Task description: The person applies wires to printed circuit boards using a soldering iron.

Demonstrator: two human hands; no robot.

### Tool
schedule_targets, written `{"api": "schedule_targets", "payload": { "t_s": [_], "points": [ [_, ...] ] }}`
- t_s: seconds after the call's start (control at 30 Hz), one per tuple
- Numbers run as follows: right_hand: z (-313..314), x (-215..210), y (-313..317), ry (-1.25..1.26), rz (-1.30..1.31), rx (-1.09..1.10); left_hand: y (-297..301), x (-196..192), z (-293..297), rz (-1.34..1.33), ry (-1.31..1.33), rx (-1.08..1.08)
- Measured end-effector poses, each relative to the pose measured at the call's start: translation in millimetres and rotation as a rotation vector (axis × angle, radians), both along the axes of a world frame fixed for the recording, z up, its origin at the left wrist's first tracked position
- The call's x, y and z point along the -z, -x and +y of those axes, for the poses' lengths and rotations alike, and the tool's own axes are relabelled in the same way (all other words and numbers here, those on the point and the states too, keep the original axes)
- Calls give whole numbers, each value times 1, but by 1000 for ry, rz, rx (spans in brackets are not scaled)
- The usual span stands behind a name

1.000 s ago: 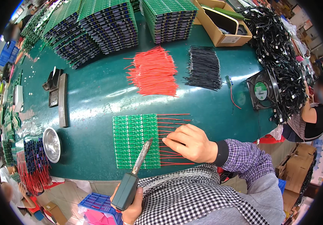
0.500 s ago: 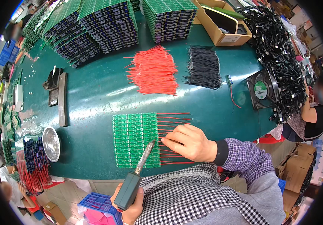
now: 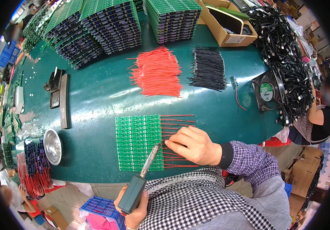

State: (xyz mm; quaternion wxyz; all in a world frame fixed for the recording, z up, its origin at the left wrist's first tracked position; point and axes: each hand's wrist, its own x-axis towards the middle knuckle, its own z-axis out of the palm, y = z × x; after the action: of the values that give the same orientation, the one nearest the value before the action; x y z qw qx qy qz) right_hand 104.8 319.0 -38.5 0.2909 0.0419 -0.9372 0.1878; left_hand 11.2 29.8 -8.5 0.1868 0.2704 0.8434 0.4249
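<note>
**Soldering iron at the green board panel**

The left hand [image 3: 134,214] is closed around the handle of a soldering iron [image 3: 144,178], its tip touching the right edge of a green circuit board panel [image 3: 139,142] near the desk's [image 3: 96,96] front edge. The right hand [image 3: 195,145] pinches one of the red wires [image 3: 178,132] jutting from that panel, fingers curled.

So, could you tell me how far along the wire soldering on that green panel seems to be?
Red wires already stick out along the green board panel's right edge. The left hand aims the soldering iron at that edge while the right hand steadies a wire there. A loose red wire pile and black wire pile wait untouched.
</note>
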Motion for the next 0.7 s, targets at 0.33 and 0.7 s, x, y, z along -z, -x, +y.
{"api": "schedule_targets", "payload": {
  "t_s": [0.33,0.7],
  "points": [
    [-1,3,0,-7,17,9,2,-12,-2,-7,83,44],
    [-1,3,0,-19,22,-1,-4,4,-11,-41,43,-35]
  ]
}}
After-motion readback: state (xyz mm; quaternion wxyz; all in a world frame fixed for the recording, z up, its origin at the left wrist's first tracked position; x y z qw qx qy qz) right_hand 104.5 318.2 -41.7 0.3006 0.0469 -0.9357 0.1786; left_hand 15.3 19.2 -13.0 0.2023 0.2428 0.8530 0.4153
